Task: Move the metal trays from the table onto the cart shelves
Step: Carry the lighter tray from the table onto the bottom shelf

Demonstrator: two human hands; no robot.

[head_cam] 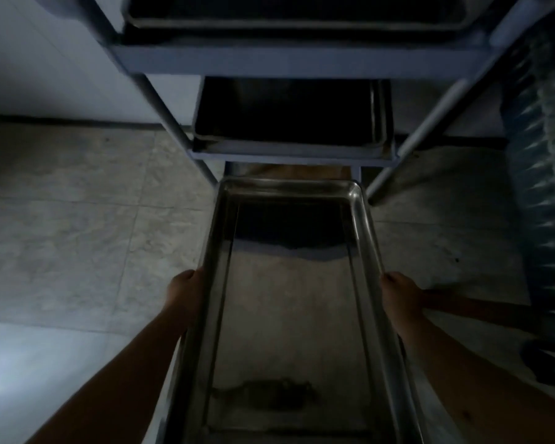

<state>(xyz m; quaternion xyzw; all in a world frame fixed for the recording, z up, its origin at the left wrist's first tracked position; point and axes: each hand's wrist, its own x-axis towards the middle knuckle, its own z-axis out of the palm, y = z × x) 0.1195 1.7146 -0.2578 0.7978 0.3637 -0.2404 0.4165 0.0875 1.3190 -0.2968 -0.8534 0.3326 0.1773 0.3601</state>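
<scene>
I hold a long shiny metal tray [289, 283] out in front of me, lengthwise, above the floor. My left hand [186, 296] grips its left rim and my right hand [398, 296] grips its right rim. The tray's far end points at the lowest level of a grey cart [289, 64]. The middle shelf [295, 155] of the cart bears stacked dark trays [289, 113]. Another tray [295, 11] lies on the top shelf, cut off by the frame's upper edge.
The scene is dim. Slanted cart legs [161, 100] stand left and right of the tray's far end. A grey tiled floor [77, 203] spreads below. A ribbed bluish object [545, 174] stands at the right edge, with a dark wheel-like shape [548, 360] below it.
</scene>
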